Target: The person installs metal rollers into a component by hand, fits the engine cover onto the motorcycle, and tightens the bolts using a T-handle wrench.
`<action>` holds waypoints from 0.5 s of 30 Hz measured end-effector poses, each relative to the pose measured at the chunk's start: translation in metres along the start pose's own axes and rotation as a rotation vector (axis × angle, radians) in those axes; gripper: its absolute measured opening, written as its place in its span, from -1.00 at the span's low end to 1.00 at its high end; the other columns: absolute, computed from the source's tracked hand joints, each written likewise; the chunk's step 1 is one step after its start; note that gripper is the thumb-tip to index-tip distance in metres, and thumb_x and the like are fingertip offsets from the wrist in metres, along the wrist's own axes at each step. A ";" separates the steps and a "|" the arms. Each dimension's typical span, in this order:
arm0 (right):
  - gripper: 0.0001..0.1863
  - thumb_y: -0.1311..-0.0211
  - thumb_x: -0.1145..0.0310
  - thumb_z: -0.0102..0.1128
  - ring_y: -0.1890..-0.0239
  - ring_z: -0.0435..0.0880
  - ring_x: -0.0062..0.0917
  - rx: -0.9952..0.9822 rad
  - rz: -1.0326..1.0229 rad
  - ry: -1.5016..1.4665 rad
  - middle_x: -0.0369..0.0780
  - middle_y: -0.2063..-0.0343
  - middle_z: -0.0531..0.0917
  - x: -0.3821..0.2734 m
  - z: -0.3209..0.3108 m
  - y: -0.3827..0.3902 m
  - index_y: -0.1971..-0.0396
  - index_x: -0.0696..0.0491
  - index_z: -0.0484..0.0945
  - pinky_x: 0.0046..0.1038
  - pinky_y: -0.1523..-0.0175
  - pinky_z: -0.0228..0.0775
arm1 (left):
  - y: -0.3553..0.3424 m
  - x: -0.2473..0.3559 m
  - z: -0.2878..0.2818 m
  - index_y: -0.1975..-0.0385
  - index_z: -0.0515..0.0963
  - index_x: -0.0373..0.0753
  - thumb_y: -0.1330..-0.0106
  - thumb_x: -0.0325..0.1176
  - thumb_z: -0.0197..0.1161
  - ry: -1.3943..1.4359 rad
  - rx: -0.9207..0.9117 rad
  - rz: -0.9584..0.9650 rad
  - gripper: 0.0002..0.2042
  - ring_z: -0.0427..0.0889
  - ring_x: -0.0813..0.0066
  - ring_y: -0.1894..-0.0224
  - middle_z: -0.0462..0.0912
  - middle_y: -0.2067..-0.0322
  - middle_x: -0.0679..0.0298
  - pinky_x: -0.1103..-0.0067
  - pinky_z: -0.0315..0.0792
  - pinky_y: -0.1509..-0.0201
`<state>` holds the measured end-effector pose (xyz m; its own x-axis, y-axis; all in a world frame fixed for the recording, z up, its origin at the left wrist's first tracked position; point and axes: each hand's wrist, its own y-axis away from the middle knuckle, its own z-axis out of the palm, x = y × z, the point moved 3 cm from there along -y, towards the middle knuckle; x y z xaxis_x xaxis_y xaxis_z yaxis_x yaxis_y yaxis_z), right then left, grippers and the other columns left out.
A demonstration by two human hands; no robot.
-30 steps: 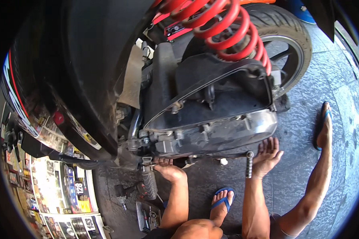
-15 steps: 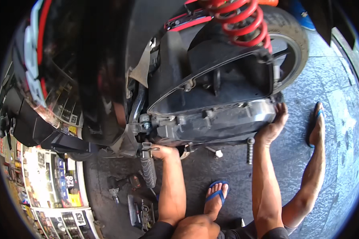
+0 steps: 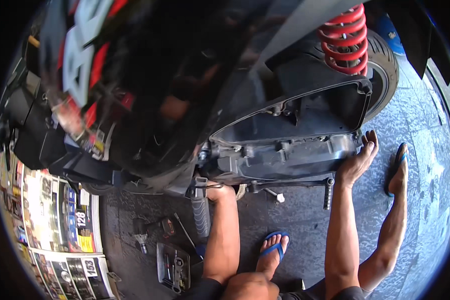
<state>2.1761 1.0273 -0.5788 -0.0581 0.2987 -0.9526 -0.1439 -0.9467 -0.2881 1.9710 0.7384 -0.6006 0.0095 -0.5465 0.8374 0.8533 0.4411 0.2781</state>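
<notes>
A black scooter body [image 3: 150, 100] fills the upper view, with a dark casing [image 3: 280, 160] along its lower side and an open housing [image 3: 315, 112] above that. My left hand [image 3: 220, 192] reaches under the casing beside a footpeg [image 3: 200, 217], its fingers hidden. My right hand [image 3: 357, 157] is against the casing's right end, fingers raised and slightly curved with nothing visible in them. A kick-start lever [image 3: 328, 195] hangs just left of my right forearm. A red coil spring [image 3: 344, 42] and the rear tyre [image 3: 385, 100] show at the upper right.
On the floor are a drill [image 3: 147, 230], a long thin tool [image 3: 184, 230] and a metal tray [image 3: 162, 265] of tools. A lit shelving display [image 3: 55, 210] stands at the left. My sandalled feet [image 3: 272, 252] rest on the tiles, one farther right.
My right hand has risen along the casing's right end. My left hand stays underneath. The glossy bodywork now covers more of the view, and the spring and housing appear shifted right.
</notes>
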 end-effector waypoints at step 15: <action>-0.41 -0.46 -0.02 -0.28 -0.10 0.45 -0.37 0.124 0.184 -0.110 -0.09 -0.13 0.44 0.018 -0.066 0.024 -0.24 0.12 0.29 -0.28 -0.23 0.14 | 0.014 -0.014 -0.009 -0.02 0.51 -0.23 -0.39 0.03 -0.15 0.085 -0.180 -0.106 -0.50 0.52 0.26 -0.10 0.57 -0.01 0.16 0.32 0.45 -0.16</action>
<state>2.2372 1.0018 -0.6092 -0.2006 0.1407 -0.9695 -0.2411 -0.9663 -0.0903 1.9875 0.7452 -0.6125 -0.0474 -0.6443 0.7633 0.9311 0.2481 0.2673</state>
